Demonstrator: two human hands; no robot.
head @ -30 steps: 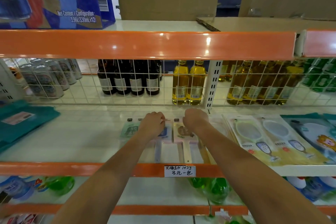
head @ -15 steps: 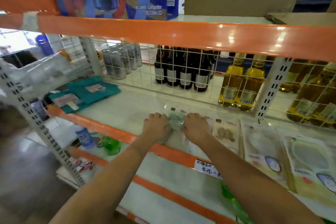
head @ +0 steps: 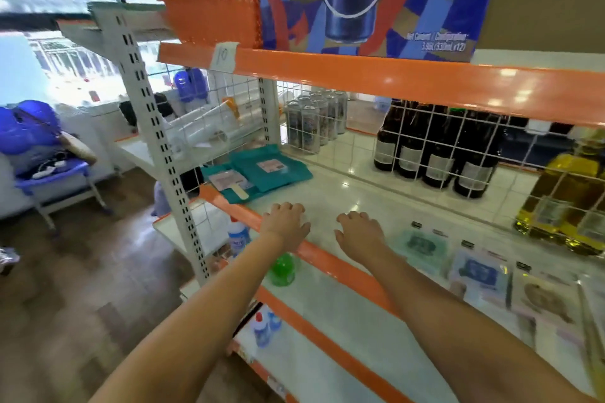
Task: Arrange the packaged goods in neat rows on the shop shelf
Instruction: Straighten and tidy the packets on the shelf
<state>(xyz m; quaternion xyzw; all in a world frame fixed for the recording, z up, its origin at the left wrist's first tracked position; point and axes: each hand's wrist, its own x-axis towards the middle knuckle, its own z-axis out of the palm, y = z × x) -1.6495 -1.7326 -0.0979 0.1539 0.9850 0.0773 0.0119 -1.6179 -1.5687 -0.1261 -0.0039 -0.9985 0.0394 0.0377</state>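
Head view shows your left hand (head: pixel 286 222) and right hand (head: pixel 360 232) loose-fingered, gripping nothing, over bare white shelf (head: pixel 343 196). Flat clear packets (head: pixel 422 247) lie rowed along its orange edge to your right; teal packets (head: pixel 262 170) wait left, probably next.

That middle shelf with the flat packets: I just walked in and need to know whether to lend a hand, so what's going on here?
A person is tidying packaged goods on the white shelf. Both the left hand and the right hand hover over a bare stretch of it, fingers loosely curled, holding nothing. A row of flat carded packets lies to the right of the hands, and teal packages sit at the left end. Dark bottles and cans stand behind the wire grid.
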